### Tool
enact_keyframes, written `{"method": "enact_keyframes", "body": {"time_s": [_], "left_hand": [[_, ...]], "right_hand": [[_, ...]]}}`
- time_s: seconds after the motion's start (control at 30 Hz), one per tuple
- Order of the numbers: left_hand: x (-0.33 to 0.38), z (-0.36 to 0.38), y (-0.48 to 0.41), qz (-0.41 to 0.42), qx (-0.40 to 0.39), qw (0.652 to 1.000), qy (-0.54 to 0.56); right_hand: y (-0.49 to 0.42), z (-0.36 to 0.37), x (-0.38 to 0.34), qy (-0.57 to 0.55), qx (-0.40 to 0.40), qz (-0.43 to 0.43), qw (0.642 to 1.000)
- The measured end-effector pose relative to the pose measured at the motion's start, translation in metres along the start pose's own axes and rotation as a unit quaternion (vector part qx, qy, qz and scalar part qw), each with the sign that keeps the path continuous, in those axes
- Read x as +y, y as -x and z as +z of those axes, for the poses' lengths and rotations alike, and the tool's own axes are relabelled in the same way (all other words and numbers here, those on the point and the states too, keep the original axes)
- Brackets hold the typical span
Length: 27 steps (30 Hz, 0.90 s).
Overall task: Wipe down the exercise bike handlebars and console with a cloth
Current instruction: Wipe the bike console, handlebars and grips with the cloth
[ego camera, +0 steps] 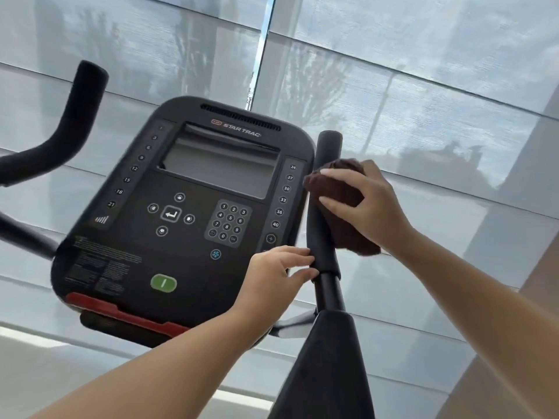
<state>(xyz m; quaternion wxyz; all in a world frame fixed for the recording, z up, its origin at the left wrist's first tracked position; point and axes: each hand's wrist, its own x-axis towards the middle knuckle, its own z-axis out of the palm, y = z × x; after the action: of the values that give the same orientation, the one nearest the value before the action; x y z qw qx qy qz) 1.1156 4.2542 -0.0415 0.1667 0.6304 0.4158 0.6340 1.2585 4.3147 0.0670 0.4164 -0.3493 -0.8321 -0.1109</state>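
gripping cloth (341, 204) around right handlebar (325, 234)

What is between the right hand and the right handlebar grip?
In the head view, a dark brown cloth lies between the right hand and the right handlebar grip, pressed against the grip.

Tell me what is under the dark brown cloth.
The dark brown cloth, gripped by the right hand, wraps the black padded handlebar grip. The covered part of the grip is hidden.
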Motion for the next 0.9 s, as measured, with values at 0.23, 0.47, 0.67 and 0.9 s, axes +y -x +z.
{"method": "enact_keyframes", "body": {"time_s": [0.23, 0.47, 0.67, 0.9], "left_hand": [[0.000, 0.000, 0.002, -0.023, -0.007, 0.999, 0.028], [0.000, -0.001, 0.002, -0.048, -0.020, 0.997, 0.063], [-0.001, 0.000, 0.003, -0.041, -0.022, 0.997, 0.063], [0.001, -0.002, 0.001, -0.021, -0.026, 0.999, 0.024]], "right_hand": [[0.014, 0.024, -0.006, 0.009, 0.014, 0.056, 0.998], [0.047, -0.010, -0.022, -0.164, -0.132, 0.167, 0.963], [0.093, -0.036, -0.053, -0.218, -0.202, 0.176, 0.938], [0.119, -0.044, -0.060, -0.232, -0.159, 0.175, 0.943]]}}
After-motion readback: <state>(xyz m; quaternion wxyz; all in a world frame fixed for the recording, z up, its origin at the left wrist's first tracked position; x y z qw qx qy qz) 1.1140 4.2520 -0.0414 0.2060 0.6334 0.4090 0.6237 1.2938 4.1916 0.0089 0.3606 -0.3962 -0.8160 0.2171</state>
